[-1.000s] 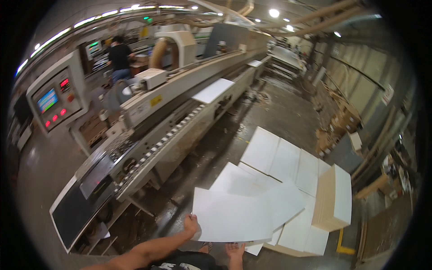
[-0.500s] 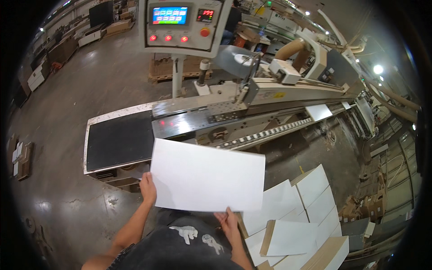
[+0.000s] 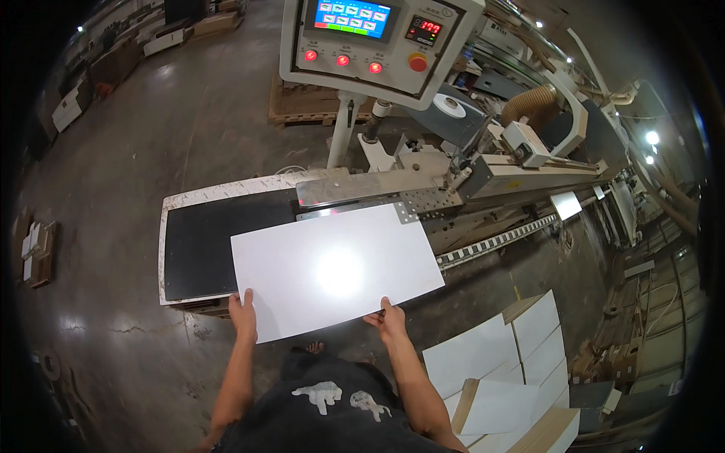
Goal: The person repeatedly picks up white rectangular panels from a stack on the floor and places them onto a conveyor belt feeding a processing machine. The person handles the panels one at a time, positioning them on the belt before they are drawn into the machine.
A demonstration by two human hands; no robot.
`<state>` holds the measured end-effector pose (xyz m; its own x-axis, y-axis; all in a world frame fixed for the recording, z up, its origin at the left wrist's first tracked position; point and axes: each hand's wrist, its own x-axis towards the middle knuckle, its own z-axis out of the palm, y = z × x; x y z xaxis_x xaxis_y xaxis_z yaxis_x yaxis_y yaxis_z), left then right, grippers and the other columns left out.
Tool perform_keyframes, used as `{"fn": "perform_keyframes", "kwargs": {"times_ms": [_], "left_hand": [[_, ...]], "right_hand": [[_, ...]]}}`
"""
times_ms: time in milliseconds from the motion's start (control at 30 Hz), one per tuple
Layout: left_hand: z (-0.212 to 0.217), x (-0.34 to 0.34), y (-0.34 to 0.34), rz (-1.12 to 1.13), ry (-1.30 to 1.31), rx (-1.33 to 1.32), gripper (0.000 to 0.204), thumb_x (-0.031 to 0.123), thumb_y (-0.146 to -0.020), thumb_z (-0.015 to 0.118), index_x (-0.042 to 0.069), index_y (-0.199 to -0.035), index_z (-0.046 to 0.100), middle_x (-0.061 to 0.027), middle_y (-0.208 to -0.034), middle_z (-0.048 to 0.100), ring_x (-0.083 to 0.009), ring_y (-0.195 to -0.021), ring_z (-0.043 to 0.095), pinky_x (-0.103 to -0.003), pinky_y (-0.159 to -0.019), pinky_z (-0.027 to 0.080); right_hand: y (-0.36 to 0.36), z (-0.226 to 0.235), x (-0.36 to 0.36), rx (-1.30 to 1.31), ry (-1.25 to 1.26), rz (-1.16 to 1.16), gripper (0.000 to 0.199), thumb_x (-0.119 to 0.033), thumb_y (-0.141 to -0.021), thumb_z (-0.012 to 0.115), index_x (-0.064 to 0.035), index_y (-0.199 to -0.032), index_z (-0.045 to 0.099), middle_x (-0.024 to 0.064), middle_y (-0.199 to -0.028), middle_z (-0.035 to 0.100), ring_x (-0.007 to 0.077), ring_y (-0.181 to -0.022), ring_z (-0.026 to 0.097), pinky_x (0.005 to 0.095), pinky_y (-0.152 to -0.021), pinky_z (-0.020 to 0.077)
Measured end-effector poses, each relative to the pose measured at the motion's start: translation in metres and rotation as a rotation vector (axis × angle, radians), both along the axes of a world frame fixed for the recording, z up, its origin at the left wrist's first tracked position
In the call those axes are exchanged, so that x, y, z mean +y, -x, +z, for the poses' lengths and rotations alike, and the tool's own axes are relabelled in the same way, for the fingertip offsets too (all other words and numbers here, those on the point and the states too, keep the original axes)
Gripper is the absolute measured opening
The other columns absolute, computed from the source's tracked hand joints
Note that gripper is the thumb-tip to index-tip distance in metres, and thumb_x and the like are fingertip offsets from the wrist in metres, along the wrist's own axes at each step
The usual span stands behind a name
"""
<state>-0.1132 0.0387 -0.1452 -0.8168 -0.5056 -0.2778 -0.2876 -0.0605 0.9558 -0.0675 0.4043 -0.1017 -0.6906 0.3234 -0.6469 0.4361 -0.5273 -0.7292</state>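
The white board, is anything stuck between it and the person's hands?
No, nothing visible is. The left hand holds the white board by its left edge, and the right hand by its near edge.

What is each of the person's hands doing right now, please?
Left hand: closed on the left edge of the white panel.
Right hand: closed on the panel's near edge, thumb on top.

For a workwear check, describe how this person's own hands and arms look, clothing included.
The left hand and right hand are both bare, without gloves. The left forearm and right forearm show no sleeves, watch or bracelet. Between them is a dark top with two irregular white shapes on it.
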Motion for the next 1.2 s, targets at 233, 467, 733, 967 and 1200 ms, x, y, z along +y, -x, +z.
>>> {"fn": "perform_keyframes", "kwargs": {"times_ms": [233, 467, 733, 967, 1200], "left_hand": [[0.008, 0.008, 0.030, -0.105, 0.135, -0.100, 0.038, 0.029, -0.099, 0.063, -0.004, -0.115, 0.052, -0.0154, -0.112, 0.061, -0.0220, -0.102, 0.056, -0.036, -0.092, 0.045], [0.038, 0.021, 0.040, -0.073, 0.279, -0.214, 0.042, 0.030, -0.099, 0.062, -0.005, -0.119, 0.050, -0.0169, -0.115, 0.060, -0.0236, -0.106, 0.055, -0.036, -0.096, 0.043], [0.034, 0.060, 0.045, -0.063, 0.157, -0.200, 0.037, 0.030, -0.100, 0.062, -0.001, -0.116, 0.049, -0.0122, -0.110, 0.058, -0.0195, -0.102, 0.053, -0.034, -0.092, 0.044], [0.026, 0.112, 0.053, -0.085, 0.035, -0.108, 0.032, 0.027, -0.100, 0.062, 0.000, -0.111, 0.050, -0.0081, -0.103, 0.058, -0.0157, -0.094, 0.052, -0.032, -0.087, 0.045], [0.029, 0.168, 0.072, -0.117, 0.057, -0.237, 0.036, 0.025, -0.101, 0.061, -0.002, -0.121, 0.049, -0.0116, -0.113, 0.059, -0.0201, -0.103, 0.055, -0.036, -0.095, 0.044]], "right_hand": [[0.040, 0.010, 0.005, 0.003, -0.107, 0.020, 0.037, -0.026, -0.106, 0.046, 0.0095, -0.112, 0.054, 0.0161, -0.090, 0.065, 0.0260, -0.071, 0.067, 0.0424, -0.062, 0.0636], [0.053, 0.028, 0.007, -0.116, -0.057, 0.056, 0.040, -0.022, -0.106, 0.044, 0.0176, -0.110, 0.050, 0.0234, -0.093, 0.063, 0.0321, -0.073, 0.069, 0.0444, -0.058, 0.0641], [0.060, 0.013, 0.061, -0.192, -0.059, 0.083, 0.042, -0.018, -0.105, 0.045, 0.0197, -0.122, 0.034, 0.0284, -0.106, 0.059, 0.0371, -0.074, 0.069, 0.0458, -0.056, 0.0644], [0.049, -0.070, 0.124, -0.059, -0.373, 0.013, 0.047, -0.017, -0.100, 0.052, 0.0204, -0.126, 0.040, 0.0316, -0.113, 0.058, 0.0394, -0.081, 0.071, 0.0418, -0.052, 0.0634], [0.078, -0.015, 0.177, -0.070, -0.095, -0.120, 0.054, -0.020, -0.099, 0.054, 0.0151, -0.128, 0.025, 0.0293, -0.107, 0.058, 0.0350, -0.065, 0.070, 0.0412, -0.046, 0.0616]]}}
